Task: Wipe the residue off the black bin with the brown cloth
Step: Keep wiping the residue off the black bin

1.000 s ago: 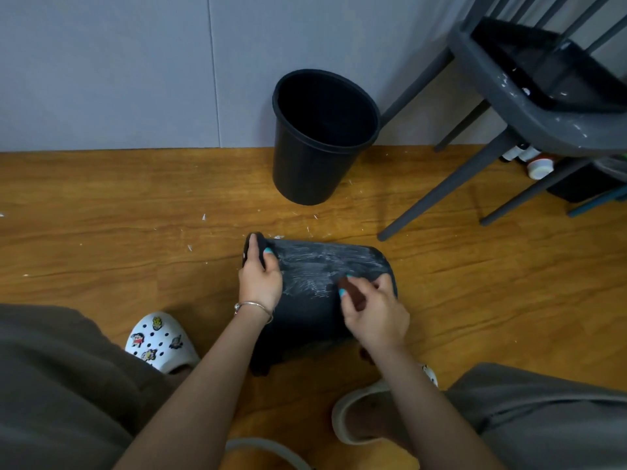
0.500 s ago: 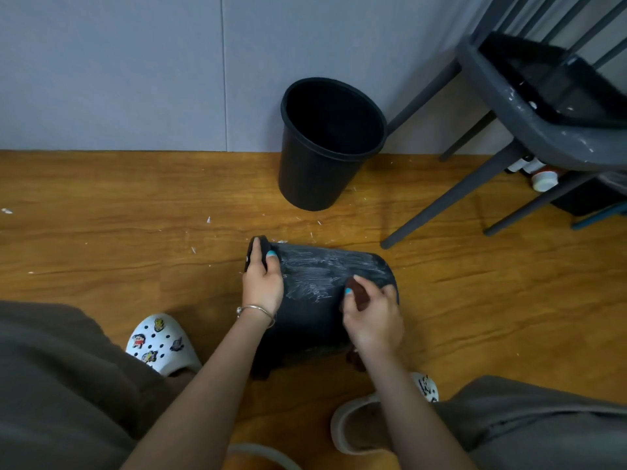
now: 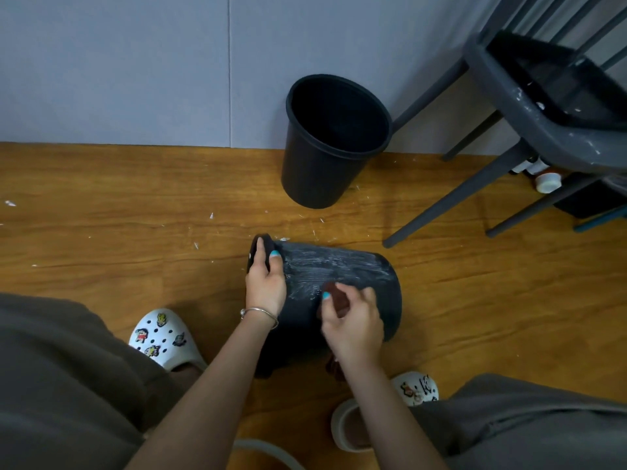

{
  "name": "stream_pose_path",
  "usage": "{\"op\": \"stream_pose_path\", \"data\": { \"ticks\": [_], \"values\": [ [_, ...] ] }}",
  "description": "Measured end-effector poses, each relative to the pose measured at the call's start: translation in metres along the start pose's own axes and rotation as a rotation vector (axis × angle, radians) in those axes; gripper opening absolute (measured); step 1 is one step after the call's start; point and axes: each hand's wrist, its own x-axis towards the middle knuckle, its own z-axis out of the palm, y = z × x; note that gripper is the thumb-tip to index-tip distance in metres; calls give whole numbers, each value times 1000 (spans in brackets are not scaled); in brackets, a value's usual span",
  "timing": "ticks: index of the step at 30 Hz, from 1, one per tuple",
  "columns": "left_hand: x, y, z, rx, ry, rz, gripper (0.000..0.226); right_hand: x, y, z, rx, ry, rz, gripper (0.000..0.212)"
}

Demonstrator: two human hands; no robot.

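Nearest the camera, two knees in grey-brown cloth frame the view, with a white clog (image 3: 165,340) on the wooden floor (image 3: 101,239) at the left and a second white clog (image 3: 415,390) at the right. Just beyond them the black bin (image 3: 366,276) lies on its side on the floor, rim to the left, its upper wall smeared with white residue (image 3: 319,266). The right hand (image 3: 353,320) rests on the bin's wall, its fingers (image 3: 368,295) curled around the brown cloth (image 3: 336,296), pinching it against the plastic. The left hand (image 3: 265,283) grips the bin's rim, thumb on the wall and fingers (image 3: 260,252) hooked over the edge. Farther back, a second black bin (image 3: 325,164) stands upright near the grey wall (image 3: 135,69), and a grey chair (image 3: 529,123) stands at the far right.
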Motion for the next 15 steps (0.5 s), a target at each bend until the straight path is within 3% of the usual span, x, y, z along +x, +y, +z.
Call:
{"op": "stream_pose_path", "data": {
  "ticks": [5,10,15],
  "values": [
    [6,-4,-3,-21,8,-11,50,0,-1,-5,-22,-151,-308,40],
    [10,-4,2,-86,5,-30,50,21,24,-20,-142,-88,-97,40],
    [9,-6,-2,-163,23,-32,48,-18,-23,5,-9,-158,-343,42]
  ]
}}
